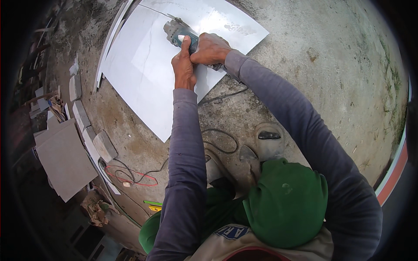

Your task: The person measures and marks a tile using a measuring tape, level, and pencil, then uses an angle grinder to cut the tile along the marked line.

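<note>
A large glossy white tile (139, 95) lies on the concrete in front of me, with wet-looking patches on its surface. Over its far part is an angle grinder (186, 34) with a teal body and a dusty grey head. A thin dark line runs across the tile from the grinder's head toward the far left edge. My left hand (183, 65) is closed on the grinder's body, thumb pointing up along it. My right hand (211, 48) wraps round the grinder behind that. The disc is mostly hidden at the head.
A black cord (224, 95) trails from the tile toward my sandalled feet (269, 141). Nearer left lie a red wire loop (130, 176), a concrete block (105, 147) and a grey tile (67, 158). A small trowel-like blade (248, 155) rests between my feet.
</note>
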The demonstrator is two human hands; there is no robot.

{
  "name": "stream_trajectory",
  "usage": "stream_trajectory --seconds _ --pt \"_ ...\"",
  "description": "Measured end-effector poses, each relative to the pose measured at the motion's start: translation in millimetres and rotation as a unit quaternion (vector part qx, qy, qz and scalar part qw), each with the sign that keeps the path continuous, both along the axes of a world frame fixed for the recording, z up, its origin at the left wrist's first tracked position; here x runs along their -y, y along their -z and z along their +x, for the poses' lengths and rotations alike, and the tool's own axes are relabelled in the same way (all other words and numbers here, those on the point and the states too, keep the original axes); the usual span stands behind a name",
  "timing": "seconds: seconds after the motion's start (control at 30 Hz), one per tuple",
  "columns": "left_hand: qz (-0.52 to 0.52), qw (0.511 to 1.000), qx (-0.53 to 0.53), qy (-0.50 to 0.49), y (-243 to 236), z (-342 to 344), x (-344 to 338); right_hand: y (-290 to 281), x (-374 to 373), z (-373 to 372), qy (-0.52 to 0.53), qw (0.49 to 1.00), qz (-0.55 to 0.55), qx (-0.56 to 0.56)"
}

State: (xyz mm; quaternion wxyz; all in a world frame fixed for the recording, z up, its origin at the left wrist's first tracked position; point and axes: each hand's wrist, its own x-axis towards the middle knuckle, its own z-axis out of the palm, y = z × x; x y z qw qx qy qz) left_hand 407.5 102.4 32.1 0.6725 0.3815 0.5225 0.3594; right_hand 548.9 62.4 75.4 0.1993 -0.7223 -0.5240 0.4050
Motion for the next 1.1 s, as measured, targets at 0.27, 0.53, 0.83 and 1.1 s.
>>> stream_trajectory --seconds 0.27,0.53,0.83,1.1 --pt "-0.005 1.000 -0.005 -0.003 -3.0 -1.0 -3.3 -3.1 -6.6 -3.4 -0.002 1.000 -0.012 0.015" --pt "-0.012 1.000 -0.008 -0.010 0.1 0.2 -14.5 1.6 -17.8 -3.2 0.004 1.000 -0.014 0.017" --pt "-0.025 1.000 -0.009 -0.010 -0.8 0.7 -13.1 4.4 -19.4 -1.6 -0.009 1.000 -0.021 0.011" --pt "-0.021 1.000 -0.009 -0.003 -2.5 1.0 -4.3 6.6 -11.9 0.1 -0.001 1.000 -0.018 0.010"
